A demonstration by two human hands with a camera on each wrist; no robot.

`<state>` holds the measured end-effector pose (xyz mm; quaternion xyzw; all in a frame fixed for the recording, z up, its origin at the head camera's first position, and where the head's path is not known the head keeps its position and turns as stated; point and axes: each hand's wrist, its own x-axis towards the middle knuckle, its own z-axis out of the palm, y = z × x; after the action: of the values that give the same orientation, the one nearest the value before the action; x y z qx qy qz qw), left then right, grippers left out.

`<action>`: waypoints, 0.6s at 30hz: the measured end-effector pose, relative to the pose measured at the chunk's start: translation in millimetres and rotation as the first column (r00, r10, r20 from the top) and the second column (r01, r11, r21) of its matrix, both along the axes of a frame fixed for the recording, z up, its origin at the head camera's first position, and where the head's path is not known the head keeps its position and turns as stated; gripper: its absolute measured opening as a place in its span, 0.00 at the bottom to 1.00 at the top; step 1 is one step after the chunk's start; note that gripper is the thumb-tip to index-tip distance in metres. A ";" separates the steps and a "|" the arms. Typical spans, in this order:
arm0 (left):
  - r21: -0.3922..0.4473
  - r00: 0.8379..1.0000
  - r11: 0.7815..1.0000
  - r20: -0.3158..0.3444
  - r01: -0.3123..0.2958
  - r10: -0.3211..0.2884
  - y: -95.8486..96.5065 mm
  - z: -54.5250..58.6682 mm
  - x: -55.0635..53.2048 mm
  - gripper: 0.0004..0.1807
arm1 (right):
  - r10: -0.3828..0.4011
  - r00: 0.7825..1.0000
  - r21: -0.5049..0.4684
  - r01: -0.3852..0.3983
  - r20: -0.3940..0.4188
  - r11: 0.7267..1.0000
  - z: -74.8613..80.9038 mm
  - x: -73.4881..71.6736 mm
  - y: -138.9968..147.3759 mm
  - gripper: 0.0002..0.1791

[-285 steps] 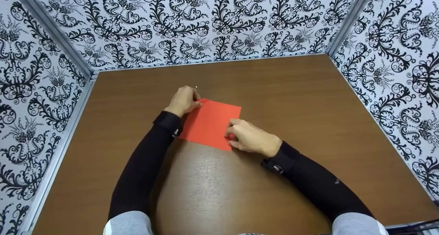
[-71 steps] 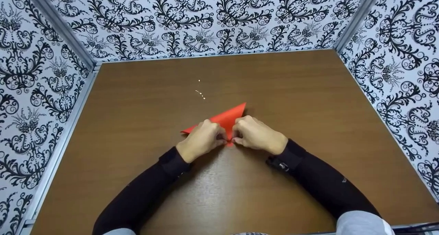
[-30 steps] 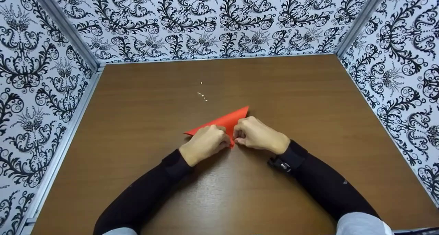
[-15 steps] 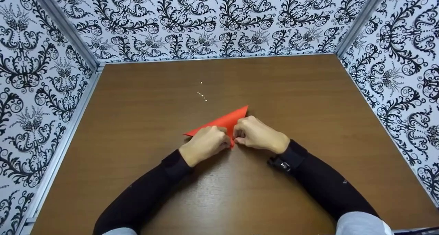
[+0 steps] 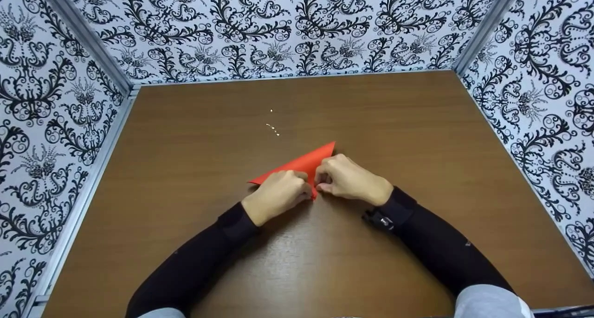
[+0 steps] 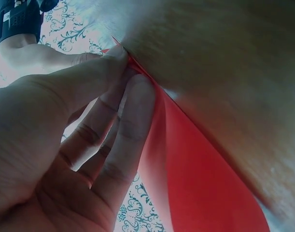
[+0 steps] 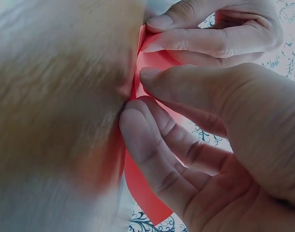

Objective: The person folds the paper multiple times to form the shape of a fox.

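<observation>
the left hand pinches the near corner of a red sheet of paper between thumb and fingertips, and the right hand pinches its edge just beside, a narrow gap between the two. the paper lies doubled over in a roughly triangular shape, one point towards the far right, another to the left past the left hand; the left wrist view shows it bowing in a loose curve. black sleeves cover the forearms. under everything is the brown wood-grain table, with tiny white specks beyond the paper. around it stand walls with black scrollwork on white.
</observation>
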<state>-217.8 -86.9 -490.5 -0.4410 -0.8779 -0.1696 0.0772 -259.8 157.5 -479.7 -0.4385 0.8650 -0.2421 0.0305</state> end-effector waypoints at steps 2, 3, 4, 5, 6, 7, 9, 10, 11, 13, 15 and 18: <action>-0.002 1.000 1.000 -0.003 -0.003 0.003 0.1 -0.2 -0.1 0.04 | -0.004 1.000 -0.018 0.004 0.006 1.000 1.4 -1.2 0.1 0.05; -0.002 1.000 1.000 -0.005 -0.004 0.004 0.0 -0.3 -0.1 0.04 | -0.005 1.000 -0.029 0.006 0.007 1.000 2.2 -1.6 0.1 0.05; 0.000 1.000 1.000 -0.011 -0.002 0.002 0.1 -0.4 -0.1 0.04 | -0.006 1.000 -0.042 0.007 0.005 0.999 2.4 -2.2 0.5 0.04; 0.002 1.000 1.000 -0.014 0.001 -0.001 0.1 -0.6 -0.2 0.04 | -0.008 1.000 -0.056 0.008 0.001 0.998 2.5 -2.8 0.9 0.04; 0.003 1.000 1.000 -0.019 0.004 -0.004 0.3 -0.8 -0.2 0.05 | -0.008 1.000 -0.069 0.008 -0.005 0.998 2.7 -3.4 1.3 0.04; 0.003 1.000 1.000 -0.025 0.006 -0.006 0.4 -0.9 -0.2 0.05 | -0.013 1.000 -0.081 0.012 -0.012 0.997 2.8 -3.8 1.6 0.04; 0.002 1.000 1.000 -0.022 0.007 -0.007 1.0 -1.7 -0.4 0.05 | -0.025 0.999 -0.101 0.022 -0.029 0.995 3.0 -4.6 1.9 0.04; 0.001 1.000 1.000 -0.022 0.007 -0.007 1.3 -2.0 -0.5 0.05 | -0.033 0.999 -0.108 0.029 -0.036 0.994 3.1 -5.1 2.0 0.04; -0.003 1.000 1.000 -0.025 0.005 -0.005 1.6 -2.0 -0.6 0.06 | -0.043 0.998 -0.113 0.038 -0.043 0.993 3.2 -5.5 1.9 0.04; -0.010 0.999 1.000 -0.032 0.003 -0.004 2.0 -1.9 -0.2 0.06 | -0.061 0.997 -0.125 0.054 -0.055 0.991 3.0 -6.3 1.7 0.04; -0.020 0.999 1.000 -0.041 -0.001 0.000 2.2 -1.6 0.5 0.07 | -0.072 0.994 -0.133 0.062 -0.077 0.989 2.3 -7.3 1.3 0.04; -0.038 0.999 0.999 -0.054 -0.003 0.001 2.5 -0.6 1.9 0.08 | -0.078 0.991 -0.135 0.064 -0.105 0.989 0.8 -9.5 1.6 0.06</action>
<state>-215.9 -84.4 -491.1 -0.4459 -0.8790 -0.1410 0.0928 -269.3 159.1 -479.0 -0.4212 0.8625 -0.2750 -0.0550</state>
